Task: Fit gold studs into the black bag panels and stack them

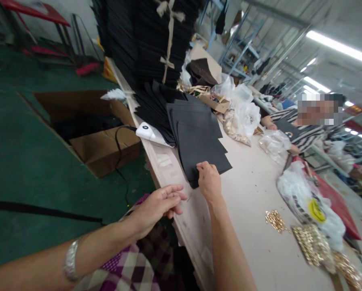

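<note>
On the bench (244, 182), overlapping sheets (195, 137) lie before the bundled stack (150, 44), with a handheld device (153, 135) to their left at the edge and plastic bags (246, 115) to their right, farther back. A carton (104, 149) stands on the floor (5, 161), left of the bench. Nearer, at right, small links (276, 220) lie left of a carrier bag (329, 218).

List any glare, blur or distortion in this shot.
Head view: the ceiling light is blown out white; in the same view, the tall black stack loses detail in its darkness, the right edge looks soft and stretched, and pixelation masks the face of the person opposite.
</note>
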A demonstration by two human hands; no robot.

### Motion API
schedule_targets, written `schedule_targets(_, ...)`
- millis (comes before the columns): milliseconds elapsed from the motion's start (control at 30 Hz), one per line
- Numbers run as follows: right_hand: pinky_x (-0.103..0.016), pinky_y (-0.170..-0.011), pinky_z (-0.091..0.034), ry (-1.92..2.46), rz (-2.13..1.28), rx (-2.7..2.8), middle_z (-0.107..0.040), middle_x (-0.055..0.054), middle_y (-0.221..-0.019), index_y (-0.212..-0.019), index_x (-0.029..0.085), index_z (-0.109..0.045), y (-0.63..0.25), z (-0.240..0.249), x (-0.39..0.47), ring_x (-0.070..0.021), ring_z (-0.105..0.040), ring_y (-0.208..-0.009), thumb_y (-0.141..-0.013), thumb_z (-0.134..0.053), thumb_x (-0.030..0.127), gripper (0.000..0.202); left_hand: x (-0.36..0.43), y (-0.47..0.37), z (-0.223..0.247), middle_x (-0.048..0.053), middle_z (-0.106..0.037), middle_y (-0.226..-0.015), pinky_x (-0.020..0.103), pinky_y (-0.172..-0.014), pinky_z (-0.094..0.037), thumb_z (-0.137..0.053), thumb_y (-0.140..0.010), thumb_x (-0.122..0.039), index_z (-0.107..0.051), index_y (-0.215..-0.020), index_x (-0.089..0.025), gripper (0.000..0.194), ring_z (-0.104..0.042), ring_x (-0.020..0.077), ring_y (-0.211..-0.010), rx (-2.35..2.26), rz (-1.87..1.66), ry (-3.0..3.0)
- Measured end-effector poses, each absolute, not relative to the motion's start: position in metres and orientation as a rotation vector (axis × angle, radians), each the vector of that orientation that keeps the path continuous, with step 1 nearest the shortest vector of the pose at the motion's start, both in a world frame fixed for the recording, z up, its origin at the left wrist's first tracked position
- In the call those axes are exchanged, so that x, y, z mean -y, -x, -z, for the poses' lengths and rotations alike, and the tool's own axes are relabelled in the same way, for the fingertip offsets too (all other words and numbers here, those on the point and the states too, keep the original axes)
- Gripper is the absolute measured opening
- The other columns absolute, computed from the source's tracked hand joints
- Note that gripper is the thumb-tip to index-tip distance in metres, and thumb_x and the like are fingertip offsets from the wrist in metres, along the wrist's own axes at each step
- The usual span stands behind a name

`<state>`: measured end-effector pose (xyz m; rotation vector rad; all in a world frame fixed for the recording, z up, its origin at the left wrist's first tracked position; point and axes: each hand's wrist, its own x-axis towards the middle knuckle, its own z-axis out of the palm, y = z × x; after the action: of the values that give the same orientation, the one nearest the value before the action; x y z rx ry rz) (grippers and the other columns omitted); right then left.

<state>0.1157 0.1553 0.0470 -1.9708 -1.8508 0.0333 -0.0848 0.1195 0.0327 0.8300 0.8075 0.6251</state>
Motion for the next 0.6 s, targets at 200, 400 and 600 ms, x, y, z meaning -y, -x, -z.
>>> schedule_targets(200, -0.033, -0.081, -0.041, 1.904, -0.099, 2.112, -0.068, -0.007, -0.09, -0.093, 0.019, -0.061, -0.117, -0.044, -0.125, -0.0224, -0.057, -0.085, -0.099, -0.04, 0.016, 0.022, -0.113, 0.114, -0.021, 0.009, -0.068, -0.111, 0.021, -0.051, -0.035, -0.062, -0.087, -0.046, -0.054, -0.125, -0.016, 0.049, -0.058, 0.0091, -0.064, -0.908, -0.58, -0.954)
schedule_targets(400, -0.028, -0.075, -0.044, 1.791, -0.813, 1.981, -0.067, 0.0, -0.083, -0.085, 0.022, -0.066, -0.1, -0.065, -0.019, -0.017, -0.06, -0.081, -0.097, -0.05, 0.018, 0.021, -0.097, 0.113, -0.012, -0.003, -0.062, -0.076, 0.02, -0.05, -0.036, -0.072, -0.077, -0.051, -0.061, -0.097, -0.016, 0.041, -0.055, 0.0102, -0.059, -0.888, -0.578, -0.914)
schedule_targets(600, -0.028, -0.071, -0.052, 1.768, -0.991, 1.281, -0.071, -0.002, -0.084, -0.1, 0.02, -0.071, -0.099, -0.052, -0.009, -0.0162, -0.065, -0.076, -0.089, -0.065, 0.035, 0.019, -0.083, 0.1, -0.016, 0.002, -0.068, -0.072, 0.027, -0.063, -0.048, -0.074, -0.072, -0.047, -0.064, -0.08, -0.015, 0.034, -0.062, 0.017, -0.067, -0.844, -0.585, -0.789)
